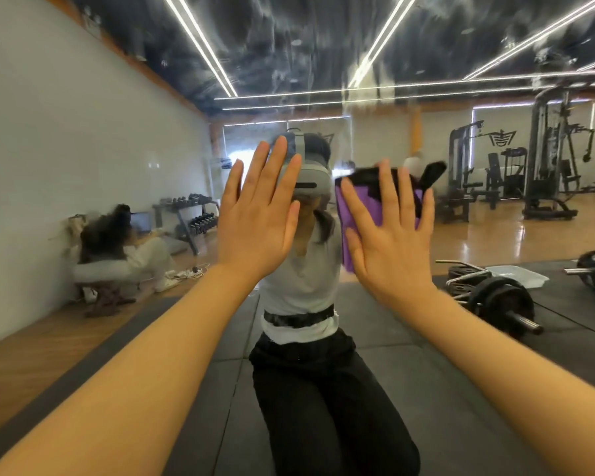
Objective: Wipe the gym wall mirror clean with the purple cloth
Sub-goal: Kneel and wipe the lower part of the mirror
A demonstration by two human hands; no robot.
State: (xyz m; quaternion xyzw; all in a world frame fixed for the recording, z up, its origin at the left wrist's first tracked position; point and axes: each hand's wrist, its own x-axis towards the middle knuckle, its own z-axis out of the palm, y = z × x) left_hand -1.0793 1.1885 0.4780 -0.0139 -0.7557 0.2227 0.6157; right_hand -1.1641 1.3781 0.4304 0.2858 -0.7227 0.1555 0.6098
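The wall mirror (323,63) fills the whole view, and smeary streaks show across its upper part. My left hand (260,214) lies flat against the glass with straight, spread fingers, at centre. My right hand (390,235) is just to its right, fingers straight, pressing the purple cloth (375,207) flat onto the mirror. The cloth has a dark black patch along its top edge. Most of the cloth is hidden under my palm.
The mirror reflects a person kneeling on dark floor mats, a seated person at the left wall, a dumbbell rack (189,214), weight machines (550,159) at the right, and a barbell with plates (498,300) beside a white tray (516,274).
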